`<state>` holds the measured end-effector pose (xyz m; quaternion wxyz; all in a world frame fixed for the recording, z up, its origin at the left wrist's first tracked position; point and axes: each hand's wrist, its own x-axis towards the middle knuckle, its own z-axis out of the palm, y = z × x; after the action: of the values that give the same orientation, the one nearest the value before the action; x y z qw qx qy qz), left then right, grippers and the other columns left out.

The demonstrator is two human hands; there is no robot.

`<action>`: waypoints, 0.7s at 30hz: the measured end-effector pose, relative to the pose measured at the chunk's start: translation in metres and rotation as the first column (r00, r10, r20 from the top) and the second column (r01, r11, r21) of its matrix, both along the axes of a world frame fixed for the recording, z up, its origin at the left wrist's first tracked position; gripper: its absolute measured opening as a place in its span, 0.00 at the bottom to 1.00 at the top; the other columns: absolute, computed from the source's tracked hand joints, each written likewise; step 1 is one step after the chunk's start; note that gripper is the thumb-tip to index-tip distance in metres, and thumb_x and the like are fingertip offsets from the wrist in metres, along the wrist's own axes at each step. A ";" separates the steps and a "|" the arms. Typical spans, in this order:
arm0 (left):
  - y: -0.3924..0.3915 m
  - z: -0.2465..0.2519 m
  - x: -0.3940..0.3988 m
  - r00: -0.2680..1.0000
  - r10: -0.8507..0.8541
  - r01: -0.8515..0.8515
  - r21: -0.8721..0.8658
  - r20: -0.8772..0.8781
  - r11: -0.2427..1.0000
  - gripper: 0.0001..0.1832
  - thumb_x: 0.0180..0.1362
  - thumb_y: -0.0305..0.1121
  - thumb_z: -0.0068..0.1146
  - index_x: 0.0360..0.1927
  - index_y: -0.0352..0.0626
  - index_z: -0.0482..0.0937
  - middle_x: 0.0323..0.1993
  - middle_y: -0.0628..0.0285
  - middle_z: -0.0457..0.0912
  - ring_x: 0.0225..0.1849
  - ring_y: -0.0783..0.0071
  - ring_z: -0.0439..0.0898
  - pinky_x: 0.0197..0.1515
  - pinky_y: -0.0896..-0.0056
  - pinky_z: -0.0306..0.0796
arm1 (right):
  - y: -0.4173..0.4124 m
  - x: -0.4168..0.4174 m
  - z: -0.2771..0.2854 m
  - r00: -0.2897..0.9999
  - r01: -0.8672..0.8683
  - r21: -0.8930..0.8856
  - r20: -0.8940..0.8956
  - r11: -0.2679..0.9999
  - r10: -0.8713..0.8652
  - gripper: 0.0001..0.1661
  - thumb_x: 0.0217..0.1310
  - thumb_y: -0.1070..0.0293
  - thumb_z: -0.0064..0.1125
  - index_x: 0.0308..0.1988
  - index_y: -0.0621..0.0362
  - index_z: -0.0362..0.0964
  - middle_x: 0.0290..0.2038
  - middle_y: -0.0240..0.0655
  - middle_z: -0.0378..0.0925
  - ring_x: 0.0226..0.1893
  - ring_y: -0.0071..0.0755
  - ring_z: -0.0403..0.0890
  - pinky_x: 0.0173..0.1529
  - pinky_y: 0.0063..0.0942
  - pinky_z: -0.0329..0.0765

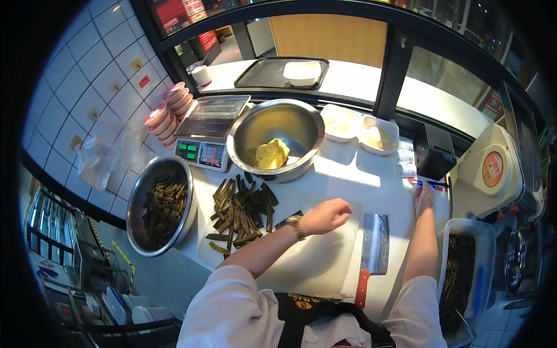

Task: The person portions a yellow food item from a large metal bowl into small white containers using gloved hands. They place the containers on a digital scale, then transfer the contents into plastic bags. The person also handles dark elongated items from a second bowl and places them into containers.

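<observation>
My left hand [330,215], bare and wearing a wristwatch [295,226], hovers over a white cutting board [300,272] with its fingers loosely curled; nothing shows in it. On the board's left half lies a pile of cut dark green strips [241,213], seemingly kelp or pickled leaves. A cleaver [375,243] with a red handle rests at the board's right edge, between my arms. My right hand [423,199], in a clear plastic glove, reaches to a blue pen [428,184] near the counter's right side. Its fingertips meet the pen; whether they grip it is unclear.
A steel bowl [160,204] of cut strips stands left. Behind are a digital scale [202,153], a large steel bowl [275,106] with a yellow mass [273,154], and white tubs [340,123]. Right are a black box [435,150] and a plastic bin [489,261] with dark contents.
</observation>
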<state>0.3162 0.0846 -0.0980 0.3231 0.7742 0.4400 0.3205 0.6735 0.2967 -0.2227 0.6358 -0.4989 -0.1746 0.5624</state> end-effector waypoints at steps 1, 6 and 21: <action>-0.015 0.010 -0.020 0.998 0.059 -0.058 -0.030 0.034 0.998 0.09 0.59 0.31 0.52 0.40 0.39 0.76 0.35 0.56 0.78 0.38 0.63 0.79 0.42 0.67 0.73 | -0.004 -0.010 0.006 1.000 0.005 -0.037 -0.003 0.999 -0.005 0.10 0.66 0.63 0.50 0.31 0.55 0.66 0.18 0.26 0.63 0.15 0.20 0.67 0.17 0.19 0.66; -0.071 0.051 -0.094 0.928 0.374 -0.374 0.003 0.010 0.928 0.10 0.62 0.33 0.51 0.40 0.36 0.77 0.33 0.58 0.79 0.34 0.74 0.79 0.38 0.74 0.73 | -0.029 -0.017 0.030 0.999 0.014 -0.111 -0.049 0.994 -0.020 0.10 0.66 0.62 0.53 0.41 0.56 0.67 0.24 0.30 0.68 0.21 0.23 0.73 0.27 0.19 0.79; -0.200 0.043 0.064 0.870 -0.474 0.493 -0.216 0.138 0.843 0.08 0.62 0.31 0.53 0.39 0.39 0.79 0.19 0.61 0.78 0.18 0.75 0.76 0.25 0.75 0.70 | -0.532 -0.040 0.199 0.877 -0.161 0.097 0.471 0.982 0.097 0.14 0.65 0.62 0.54 0.44 0.61 0.73 0.34 0.32 0.76 0.35 0.21 0.77 0.40 0.22 0.76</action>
<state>0.3798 -0.1149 -0.0549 0.5033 0.8009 0.2535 0.2025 0.6331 -0.2355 -0.0236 0.5685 -0.5626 -0.3914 0.4551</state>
